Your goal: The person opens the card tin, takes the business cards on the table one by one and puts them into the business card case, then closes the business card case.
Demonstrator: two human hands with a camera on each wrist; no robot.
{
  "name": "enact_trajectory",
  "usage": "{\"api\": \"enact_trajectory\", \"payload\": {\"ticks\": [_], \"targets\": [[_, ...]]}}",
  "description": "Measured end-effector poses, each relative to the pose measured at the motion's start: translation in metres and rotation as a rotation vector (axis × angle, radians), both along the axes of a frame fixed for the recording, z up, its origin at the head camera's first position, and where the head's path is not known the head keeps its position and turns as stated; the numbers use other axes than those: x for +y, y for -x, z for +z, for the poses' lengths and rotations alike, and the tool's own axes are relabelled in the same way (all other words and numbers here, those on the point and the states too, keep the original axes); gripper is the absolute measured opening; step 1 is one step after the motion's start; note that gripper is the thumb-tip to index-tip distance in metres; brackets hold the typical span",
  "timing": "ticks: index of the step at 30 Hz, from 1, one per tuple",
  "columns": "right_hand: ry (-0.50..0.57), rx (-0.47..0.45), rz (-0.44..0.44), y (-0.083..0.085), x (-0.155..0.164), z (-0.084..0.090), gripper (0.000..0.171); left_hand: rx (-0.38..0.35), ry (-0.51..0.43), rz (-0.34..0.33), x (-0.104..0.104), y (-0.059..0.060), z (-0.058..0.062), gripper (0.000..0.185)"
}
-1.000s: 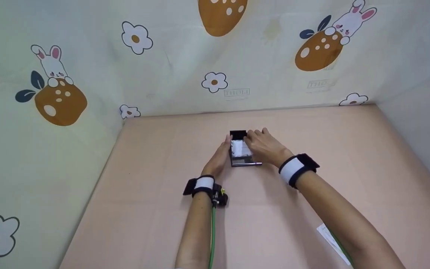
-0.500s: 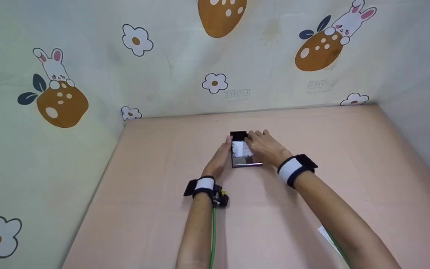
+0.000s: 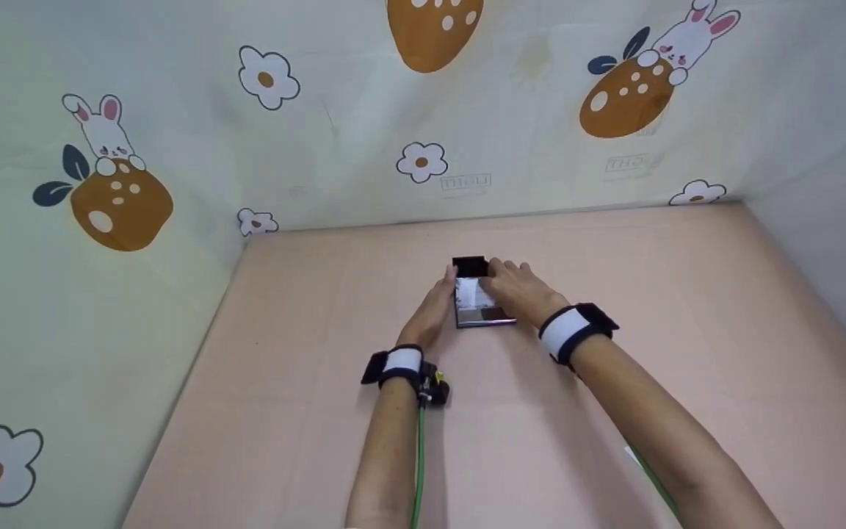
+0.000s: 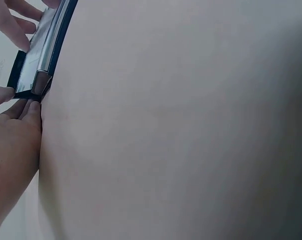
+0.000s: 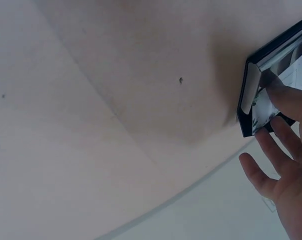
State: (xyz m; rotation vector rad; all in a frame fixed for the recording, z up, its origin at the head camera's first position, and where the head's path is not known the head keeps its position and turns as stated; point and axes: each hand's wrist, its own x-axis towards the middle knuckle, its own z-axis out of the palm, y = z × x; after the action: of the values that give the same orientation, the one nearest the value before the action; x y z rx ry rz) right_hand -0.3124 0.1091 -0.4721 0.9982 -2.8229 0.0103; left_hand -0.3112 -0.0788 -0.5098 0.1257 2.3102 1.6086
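Where the flat pink tabletop (image 3: 305, 411) runs back to the cartoon-printed cloth walls (image 3: 335, 125), its far edge crosses the upper middle of the head view and its left edge slants down to the lower left corner. Wide bare pink surface lies to the left, right and near side of the hands. A small black rectangular tray with a shiny silver inner rim and a white card inside (image 3: 476, 297) lies flat on the tabletop just above the centre of the head view, well short of the far wall.

The left hand (image 3: 434, 308) lies along the tray's left side, its straight fingertips (image 4: 28, 111) touching the near left corner, as the left wrist view shows. The right hand (image 3: 518, 288) covers the tray's right side from above; in the right wrist view one finger (image 5: 286, 97) presses down on the white card while the other fingers (image 5: 271, 160) spread loose beside the tray. Neither hand closes around the tray.
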Motion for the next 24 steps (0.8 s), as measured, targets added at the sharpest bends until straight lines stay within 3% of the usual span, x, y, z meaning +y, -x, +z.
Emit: {"api": "enact_trajectory", "payload": {"ticks": [8, 15, 24], "targets": [[-0.004, -0.096, 0.002, -0.005, 0.005, -0.001, 0.038, 0.009, 0.017, 0.003, -0.001, -0.001, 0.002, 0.075], [-0.106, 0.004, 0.063, -0.005, 0.012, -0.007, 0.048, -0.011, 0.023, 0.011, 0.0, -0.001, 0.002, 0.079], [-0.054, -0.037, 0.044, -0.012, 0.015, -0.011, 0.049, -0.016, 0.022, 0.004, 0.0, -0.001, 0.001, 0.08]]}}
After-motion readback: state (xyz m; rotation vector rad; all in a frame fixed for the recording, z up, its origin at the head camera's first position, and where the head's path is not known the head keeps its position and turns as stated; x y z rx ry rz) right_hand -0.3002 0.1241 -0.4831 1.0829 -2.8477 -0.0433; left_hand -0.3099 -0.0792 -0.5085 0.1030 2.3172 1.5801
